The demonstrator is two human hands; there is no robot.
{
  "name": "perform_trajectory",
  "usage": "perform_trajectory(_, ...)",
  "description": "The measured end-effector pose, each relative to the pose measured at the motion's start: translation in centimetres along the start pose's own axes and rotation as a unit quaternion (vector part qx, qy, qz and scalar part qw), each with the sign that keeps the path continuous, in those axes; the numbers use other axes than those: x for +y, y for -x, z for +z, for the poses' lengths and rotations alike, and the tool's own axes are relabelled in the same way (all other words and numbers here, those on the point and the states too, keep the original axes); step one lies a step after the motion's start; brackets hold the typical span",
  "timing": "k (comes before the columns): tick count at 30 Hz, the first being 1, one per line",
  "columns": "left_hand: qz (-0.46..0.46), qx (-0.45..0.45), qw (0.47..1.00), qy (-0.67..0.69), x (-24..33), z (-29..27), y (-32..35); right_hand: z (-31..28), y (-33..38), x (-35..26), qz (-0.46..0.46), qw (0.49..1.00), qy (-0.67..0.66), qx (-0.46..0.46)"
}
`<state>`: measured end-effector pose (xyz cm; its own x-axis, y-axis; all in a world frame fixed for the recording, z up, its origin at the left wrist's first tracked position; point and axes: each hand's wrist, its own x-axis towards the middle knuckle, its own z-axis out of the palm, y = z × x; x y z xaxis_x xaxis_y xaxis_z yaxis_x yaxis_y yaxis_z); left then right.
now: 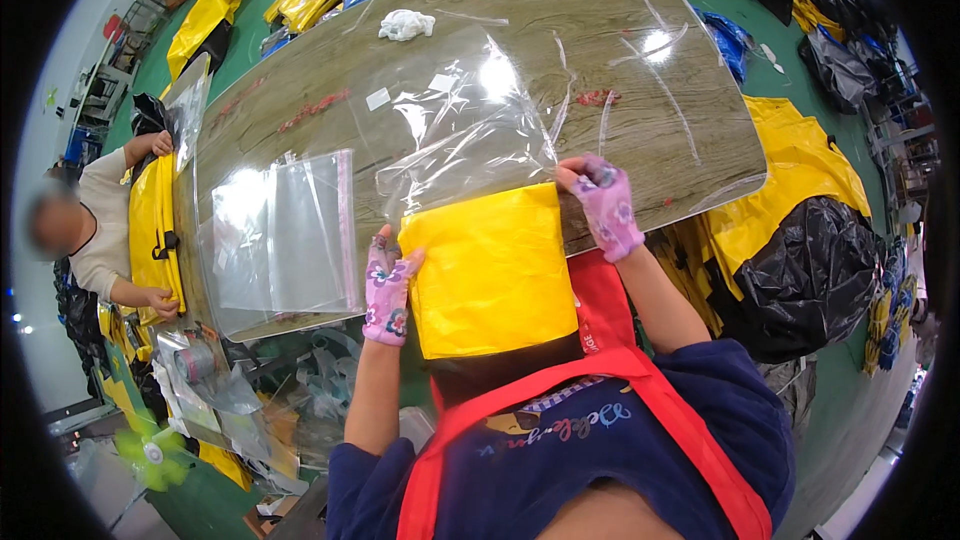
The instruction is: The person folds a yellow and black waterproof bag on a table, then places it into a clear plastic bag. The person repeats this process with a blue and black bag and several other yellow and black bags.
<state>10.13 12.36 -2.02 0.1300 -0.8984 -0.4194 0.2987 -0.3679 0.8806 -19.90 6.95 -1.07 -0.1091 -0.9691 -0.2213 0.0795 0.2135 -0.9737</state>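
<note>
A folded yellow plastic sheet (490,275), black along its near end, is held in front of me at the table's near edge. My left hand (388,290), in a pink flowered fingerless glove, grips its left side, thumb on the front. My right hand (605,205), gloved alike, pinches at its far right corner. A clear plastic bag (455,145) lies flat beyond the sheet and meets its far edge. The bag's right edge reaches my right fingertips; which layers they pinch, I cannot tell.
More clear bags (280,240) lie stacked on the wood-patterned table (660,120), left of me. A crumpled white wad (406,25) sits farther back. At the left, another person (105,205) handles a yellow piece (152,230). Yellow-and-black sheeting (800,210) heaps at the right.
</note>
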Motion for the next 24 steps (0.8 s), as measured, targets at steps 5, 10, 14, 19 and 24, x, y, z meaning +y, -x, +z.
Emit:
perform_trajectory(5,-0.032,-0.052,0.998,-0.006,0.4,-0.5,-0.7,-0.9,1.7,1.5,-0.043,0.998,0.038,-0.019)
perform_trajectory(10,-0.046,-0.009,0.995,-0.091,0.1,-0.7,-0.7,-1.2,0.6,0.2,0.088,0.990,0.001,-0.108)
perform_trajectory(14,-0.021,0.004,0.994,-0.109,0.2,-0.4,-0.4,-2.4,-0.4,3.0,-0.087,0.966,0.223,-0.095)
perform_trajectory(19,-0.004,0.010,0.996,-0.088,0.5,0.1,0.3,-2.3,3.1,1.3,-0.201,0.838,0.479,-0.168)
perform_trajectory(24,0.034,0.053,0.971,-0.229,1.4,0.9,1.5,-2.8,4.2,2.5,-0.155,0.949,0.178,-0.208)
